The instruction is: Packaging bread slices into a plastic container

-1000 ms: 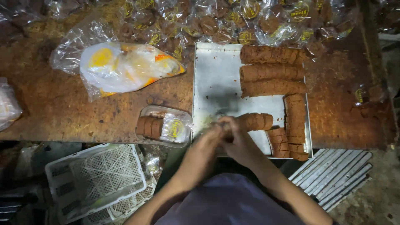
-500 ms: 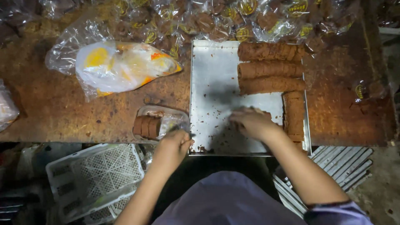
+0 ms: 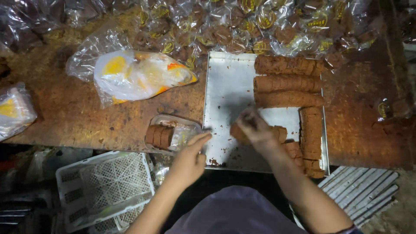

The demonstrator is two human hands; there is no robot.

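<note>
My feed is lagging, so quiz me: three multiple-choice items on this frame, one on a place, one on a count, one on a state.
1. Where does the clear plastic tray lie?
A. on the metal baking sheet
B. on the brown table, left of the metal baking sheet
C. in the white crate

2. How many long horizontal rows of brown cookies lie at the sheet's far end?
A. one
B. three
C. five

3. What is the right hand doing?
A. resting flat and empty on the table
B. gripping a short stack of cookies over the sheet
C. holding the yellow and white bag

Answers:
1. B: the tray sits on the table by the sheet's left edge, with the left hand next to it.
2. B: three rows lie stacked one below another.
3. B: its fingers wrap the stack, though motion blur hides the exact grip.
</note>
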